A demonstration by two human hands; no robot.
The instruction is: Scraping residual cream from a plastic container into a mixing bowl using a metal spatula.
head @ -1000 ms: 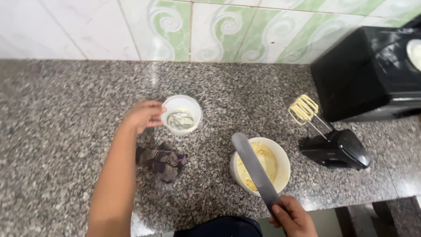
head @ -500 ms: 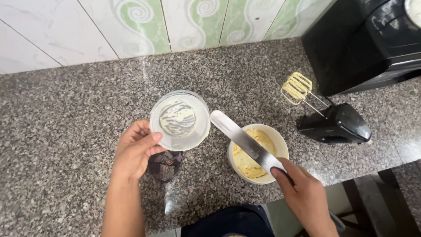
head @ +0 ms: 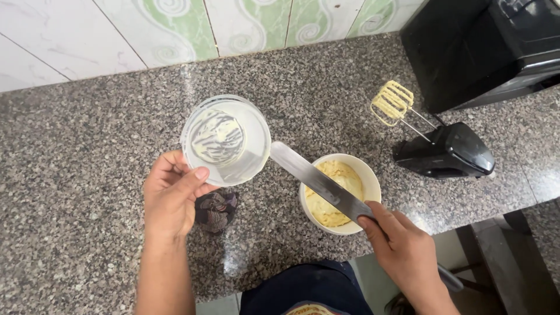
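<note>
a clear round plastic container [head: 226, 140], smeared inside with pale cream streaks, is held tilted above the speckled grey granite counter [head: 70, 175] by the left hand [head: 172, 195]. the left fingers [head: 195, 175] are closed on its lower-left rim, thumb over the edge, so the open mouth is turned towards the camera.

a long flat metal spatula blade [head: 318, 181] is gripped by the right hand [head: 405, 251]; the fingers are wrapped shut round the handle end, index finger laid along the blade. the blade is angled up-left, passing over a white round bowl of yellow batter [head: 335, 192], with its tip just beside the container's right rim. contact between tip and rim cannot be confirmed from this angle.

the bowl is set on the counter near the front edge. a dark crumpled patterned cloth [head: 214, 211] is seen on the counter just below the container, beside the left hand. a black electric hand mixer [head: 443, 151] is laid on its side right of the bowl, well apart from it, with batter-coated wire beaters [head: 392, 102] pointing up-left. a black boxy appliance [head: 484, 46] is placed at the back right, against a white and green swirl-patterned tiled wall [head: 175, 29].
</note>
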